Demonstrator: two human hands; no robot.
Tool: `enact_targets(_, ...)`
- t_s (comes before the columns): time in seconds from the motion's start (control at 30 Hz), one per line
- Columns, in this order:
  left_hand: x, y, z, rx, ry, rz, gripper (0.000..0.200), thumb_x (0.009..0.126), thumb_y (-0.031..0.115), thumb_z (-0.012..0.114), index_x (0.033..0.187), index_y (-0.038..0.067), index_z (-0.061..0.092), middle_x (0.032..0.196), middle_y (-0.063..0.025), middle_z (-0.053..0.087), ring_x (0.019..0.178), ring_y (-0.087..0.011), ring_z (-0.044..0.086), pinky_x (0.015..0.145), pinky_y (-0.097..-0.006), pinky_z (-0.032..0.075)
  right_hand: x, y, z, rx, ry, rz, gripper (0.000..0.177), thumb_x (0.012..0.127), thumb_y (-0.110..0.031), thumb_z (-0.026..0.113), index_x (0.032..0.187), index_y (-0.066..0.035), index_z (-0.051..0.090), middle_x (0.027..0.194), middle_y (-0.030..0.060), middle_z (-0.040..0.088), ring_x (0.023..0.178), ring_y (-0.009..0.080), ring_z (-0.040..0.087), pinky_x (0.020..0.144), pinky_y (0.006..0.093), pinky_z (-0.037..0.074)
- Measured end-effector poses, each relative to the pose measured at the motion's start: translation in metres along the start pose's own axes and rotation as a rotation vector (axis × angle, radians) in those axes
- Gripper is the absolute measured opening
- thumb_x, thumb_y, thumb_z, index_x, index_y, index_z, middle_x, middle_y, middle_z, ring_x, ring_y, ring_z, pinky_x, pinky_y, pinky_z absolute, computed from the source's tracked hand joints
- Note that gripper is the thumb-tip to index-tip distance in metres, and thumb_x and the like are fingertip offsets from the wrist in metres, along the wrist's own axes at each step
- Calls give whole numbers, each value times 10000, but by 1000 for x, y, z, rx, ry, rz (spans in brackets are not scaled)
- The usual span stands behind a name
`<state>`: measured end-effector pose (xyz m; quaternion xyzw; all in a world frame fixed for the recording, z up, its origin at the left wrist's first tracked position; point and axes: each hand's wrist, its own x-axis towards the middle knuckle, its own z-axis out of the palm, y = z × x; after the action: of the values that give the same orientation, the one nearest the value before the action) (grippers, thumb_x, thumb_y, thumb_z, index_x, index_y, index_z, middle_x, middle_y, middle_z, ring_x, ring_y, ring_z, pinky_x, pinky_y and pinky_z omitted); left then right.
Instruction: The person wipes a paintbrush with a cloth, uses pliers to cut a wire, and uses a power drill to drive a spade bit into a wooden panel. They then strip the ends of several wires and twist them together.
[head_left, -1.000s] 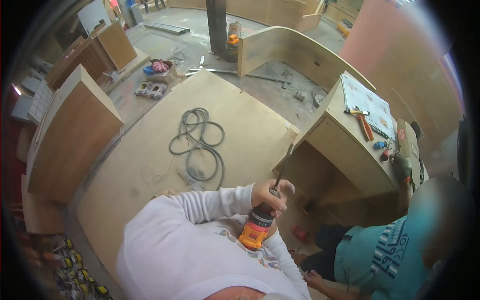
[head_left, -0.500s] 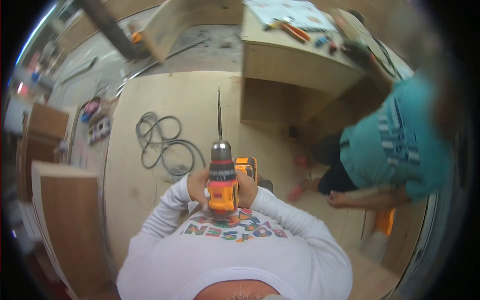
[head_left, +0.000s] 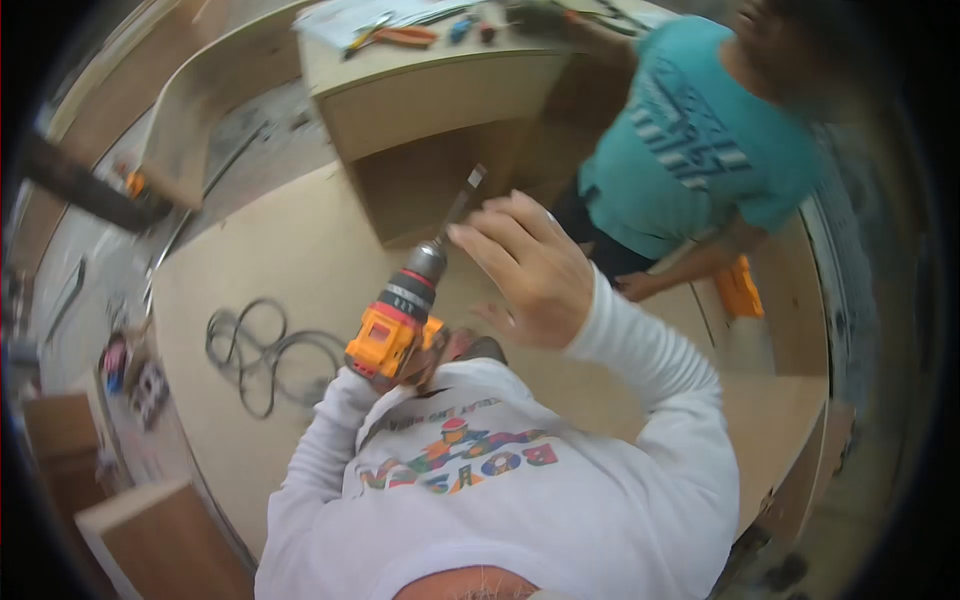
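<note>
A yellow, red and black cordless drill (head_left: pixel 400 310) points up and to the right in front of my chest. My left hand (head_left: pixel 428 362), mostly hidden behind its body, is wrapped round the handle. A long, slim bit (head_left: pixel 464 200) sticks out of the metal chuck (head_left: pixel 427 260); its tip looks pale and flat. My right hand (head_left: pixel 535 270) is raised beside the bit, fingers stretched and thumb apart. Its fingertips are right by the bit's shaft, just above the chuck.
A plywood sheet (head_left: pixel 270 235) lies below, with a coiled grey cable (head_left: pixel 262 350) on it. Ahead stands a wooden cabinet (head_left: pixel 430 100) with orange-handled pliers (head_left: pixel 405 36) on top. A person in a teal shirt (head_left: pixel 690 140) is at the right. A wooden box (head_left: pixel 170 540) stands lower left.
My right hand has come off the drill and risen to the bit. The drill has tilted to the right, in my left hand alone. The view has turned right.
</note>
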<state>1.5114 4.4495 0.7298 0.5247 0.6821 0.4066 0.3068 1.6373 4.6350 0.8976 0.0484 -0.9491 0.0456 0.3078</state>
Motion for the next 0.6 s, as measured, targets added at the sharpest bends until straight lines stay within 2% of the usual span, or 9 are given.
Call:
enact_targets(0.03,7,2,-5,0,-38,53,395,665,201,716,991,63,542,924,-49,583,816,-158,562,732,-292,453,-3,14,-2,-57,7,31,354,564,-107,705,885,-28,579,772,108,559,840,269,512,715,360,431)
enact_targets(0.1,14,5,-16,472,-153,801,452,630,248,723,1001,49,558,908,-56,583,789,-206,565,697,-295,453,-17,34,1,243,-937,98,444,509,-105,758,904,-13,579,767,133,565,788,289,541,746,363,441)
enact_targets(0.13,19,25,-23,468,-172,826,452,630,248,723,1001,49,558,908,-56,583,789,-206,565,697,-295,453,-6,30,-7,566,-1345,396,400,565,-99,768,907,-10,581,796,118,599,779,227,574,707,321,454)
enact_targets(0.2,15,68,-36,-106,-476,372,466,609,270,718,991,72,539,893,-78,614,789,-249,596,673,-329,474,-67,42,46,1221,-1517,438,380,607,-113,777,908,-8,572,847,84,620,762,154,585,668,285,461)
enact_targets(0.23,17,68,-35,-109,-477,368,466,609,270,718,991,72,539,893,-78,614,789,-249,596,673,-329,474,-78,29,53,1477,-1485,404,388,636,-97,765,952,-8,558,857,64,621,761,140,577,671,276,462)
enact_targets(0.3,20,58,-33,-19,-636,287,536,580,280,735,1015,51,523,879,-94,615,782,-267,597,676,-335,475,-103,4,75,2011,-1402,608,523,588,-87,789,1013,30,508,846,93,612,733,154,582,634,280,473)
enact_targets(0.33,17,47,-27,-156,-652,237,551,586,285,735,1033,50,512,862,-104,614,776,-283,598,669,-347,475,-99,-7,70,2098,-1347,595,479,543,-15,759,961,20,528,727,101,586,598,165,579,513,274,474)
enact_targets(0.47,13,24,-11,-250,-590,167,507,628,289,705,1036,58,511,859,-108,612,792,-300,593,681,-360,472,-124,-31,74,2287,-1279,895,629,546,7,716,1090,5,402,616,84,504,431,162,501,363,282,398)
enact_targets(0.6,11,-23,32,-2,-607,111,383,660,231,642,1005,100,538,867,-109,611,814,-306,585,706,-366,472,-153,-36,103,2063,-1183,1219,508,552,-6,712,999,-7,471,594,61,495,419,134,475,347,270,369)
